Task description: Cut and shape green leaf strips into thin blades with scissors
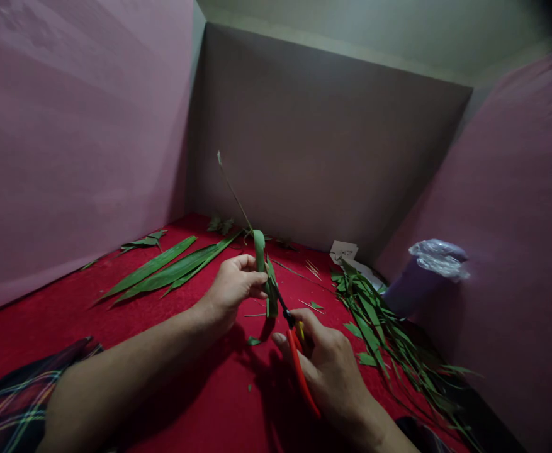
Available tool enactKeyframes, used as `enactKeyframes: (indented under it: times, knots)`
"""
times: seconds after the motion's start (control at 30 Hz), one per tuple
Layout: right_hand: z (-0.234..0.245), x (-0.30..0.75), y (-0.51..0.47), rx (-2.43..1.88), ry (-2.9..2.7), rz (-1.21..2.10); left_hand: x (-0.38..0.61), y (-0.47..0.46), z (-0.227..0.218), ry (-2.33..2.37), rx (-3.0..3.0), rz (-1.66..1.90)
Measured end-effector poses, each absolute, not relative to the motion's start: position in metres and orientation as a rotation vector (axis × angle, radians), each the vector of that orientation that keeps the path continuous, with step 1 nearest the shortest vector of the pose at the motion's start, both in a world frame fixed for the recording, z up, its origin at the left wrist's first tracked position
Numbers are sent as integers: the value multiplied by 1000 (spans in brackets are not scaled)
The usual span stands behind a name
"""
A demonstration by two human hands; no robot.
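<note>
My left hand (238, 286) pinches a folded green leaf (259, 248) between thumb and fingers. A thin stem rises from the leaf and leans up to the left, with a pale tip. In my right hand (335, 358) is a pair of scissors (297, 362) with red handles, a bit of yellow and dark blades. The blades point up and left and meet the lower part of the leaf; whether they are closed on it is hard to see. A small leaf scrap (253, 341) lies on the red cloth (209, 390) below.
Long green leaves (167, 270) lie at the left. A heap of leafy stems (374, 321) spreads along the right side. Behind it stand a purple container (405, 286) with clear plastic on top and a white card (343, 250). Thin sticks (312, 270) lie mid-cloth. Pink walls (82, 138) rise on both sides.
</note>
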State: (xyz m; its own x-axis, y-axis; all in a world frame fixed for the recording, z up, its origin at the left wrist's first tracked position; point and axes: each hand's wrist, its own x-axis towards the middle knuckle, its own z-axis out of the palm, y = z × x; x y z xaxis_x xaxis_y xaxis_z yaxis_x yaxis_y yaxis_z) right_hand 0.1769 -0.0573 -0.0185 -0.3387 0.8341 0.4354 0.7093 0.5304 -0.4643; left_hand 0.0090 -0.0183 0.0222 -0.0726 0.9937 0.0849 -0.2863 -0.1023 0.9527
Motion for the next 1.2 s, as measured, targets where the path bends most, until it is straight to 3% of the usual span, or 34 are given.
enactKeyframes:
  times: [1.2]
  knots:
    - [-22,182,-53,-1254,-2130,37,6,-14,22,993,1064,1536]
